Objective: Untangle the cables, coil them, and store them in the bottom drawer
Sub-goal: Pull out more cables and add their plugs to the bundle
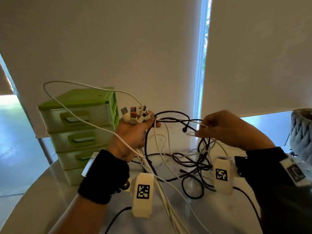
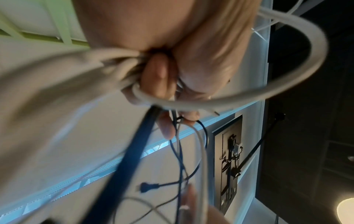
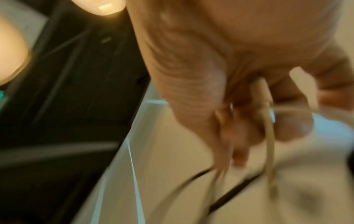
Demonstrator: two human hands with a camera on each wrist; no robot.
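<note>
Pale roller blinds [image 1: 118, 39] are hanging behind a glossy white desk [image 1: 42, 200], with a bright strip of window [image 1: 201, 56] showing between them. At the desk's left side a green drawer unit [image 1: 79, 132] is standing with all its drawers pushed in; the bottom drawer [image 1: 72, 176] is partly hidden behind the left wrist. The left hand [image 1: 133, 134] is raised above the desk, its fingers curling round a bunch of cables [image 1: 146, 159], and several USB plugs [image 1: 135, 114] are sticking up out of the fist. One white cable [image 1: 70, 105] is looping high in front of the drawer unit and coming back to this hand. The right hand [image 1: 224, 127] is held level with it, pinching a thin white strand [image 1: 199, 123] between thumb and fingertips. Between and below the two hands a tangle of black and white cables [image 1: 194, 164] is sagging onto the desk. A grey knitted basket [image 1: 302, 135] is sitting at the far right edge. Both wrist views are blurred, showing only fingers closing on cords.
</note>
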